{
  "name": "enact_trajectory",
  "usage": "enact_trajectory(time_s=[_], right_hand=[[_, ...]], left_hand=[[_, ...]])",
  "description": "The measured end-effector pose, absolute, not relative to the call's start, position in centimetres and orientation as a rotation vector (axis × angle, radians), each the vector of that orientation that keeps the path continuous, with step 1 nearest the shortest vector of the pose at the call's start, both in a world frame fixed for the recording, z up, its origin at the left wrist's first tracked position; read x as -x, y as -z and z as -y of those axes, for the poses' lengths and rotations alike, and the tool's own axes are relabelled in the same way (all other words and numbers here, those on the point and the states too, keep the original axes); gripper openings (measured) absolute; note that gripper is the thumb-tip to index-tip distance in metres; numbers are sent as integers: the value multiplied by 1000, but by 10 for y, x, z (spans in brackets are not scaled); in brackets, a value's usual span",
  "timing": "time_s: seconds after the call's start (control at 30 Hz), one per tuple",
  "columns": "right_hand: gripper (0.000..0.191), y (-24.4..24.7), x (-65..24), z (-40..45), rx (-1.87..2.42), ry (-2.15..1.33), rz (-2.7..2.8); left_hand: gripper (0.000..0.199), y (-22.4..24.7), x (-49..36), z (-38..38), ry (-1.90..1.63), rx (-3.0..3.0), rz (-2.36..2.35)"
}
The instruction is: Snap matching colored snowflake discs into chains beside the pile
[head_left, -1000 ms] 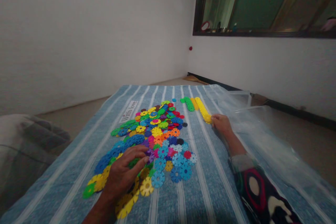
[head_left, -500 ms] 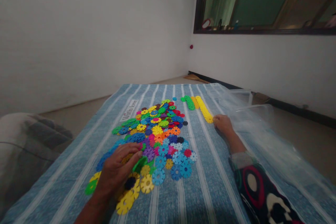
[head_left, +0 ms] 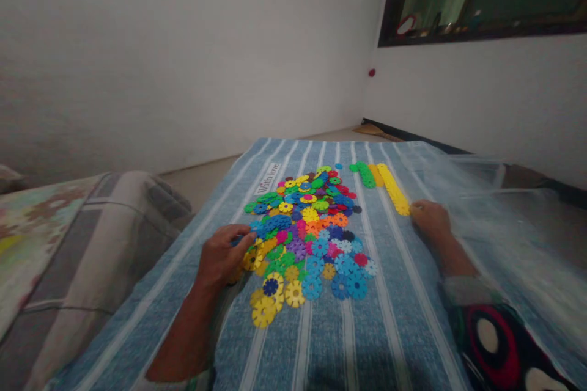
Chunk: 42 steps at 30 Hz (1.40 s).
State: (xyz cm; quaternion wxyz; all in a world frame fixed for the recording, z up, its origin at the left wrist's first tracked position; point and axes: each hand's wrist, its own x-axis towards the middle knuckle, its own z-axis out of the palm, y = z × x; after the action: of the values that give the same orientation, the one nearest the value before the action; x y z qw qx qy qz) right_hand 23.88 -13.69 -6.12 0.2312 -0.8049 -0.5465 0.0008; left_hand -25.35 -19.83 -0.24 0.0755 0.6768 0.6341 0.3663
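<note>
A pile of notched plastic snowflake discs in many colours lies on the striped cloth. My left hand is at the pile's left edge, thumb and fingers drawn together beside blue and yellow discs; what lies between the tips is hidden. Farther right, my right hand is closed, its fingertips at the near end of a long overlapping row of yellow discs. Beside that row are a short orange-yellow row and a green row. A dark blue disc rests on yellow ones at the pile's near side.
The blue striped cloth covers the table. A label reading "With love" lies behind the pile. Clear plastic containers stand along the right side. Grey checked fabric is at the left, below the table edge.
The view has swung left, shifting everything rightward. My left hand has moved from over the near part of the pile to its left edge. My right hand stays by the yellow row.
</note>
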Motion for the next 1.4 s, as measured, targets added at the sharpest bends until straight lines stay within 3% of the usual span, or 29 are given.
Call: enact_trajectory(time_s=[0.5, 0.87, 1.4], right_hand=[[33, 66, -226, 142, 2211, 96, 1418], [31, 78, -216, 138, 2016, 185, 1527], [35, 86, -199, 138, 1786, 176, 1691]], left_hand=[[22, 3, 263, 199, -786, -2152, -1792], [28, 3, 259, 204, -543, -2130, -1774], [16, 12, 265, 202, -574, -2149, -1762]])
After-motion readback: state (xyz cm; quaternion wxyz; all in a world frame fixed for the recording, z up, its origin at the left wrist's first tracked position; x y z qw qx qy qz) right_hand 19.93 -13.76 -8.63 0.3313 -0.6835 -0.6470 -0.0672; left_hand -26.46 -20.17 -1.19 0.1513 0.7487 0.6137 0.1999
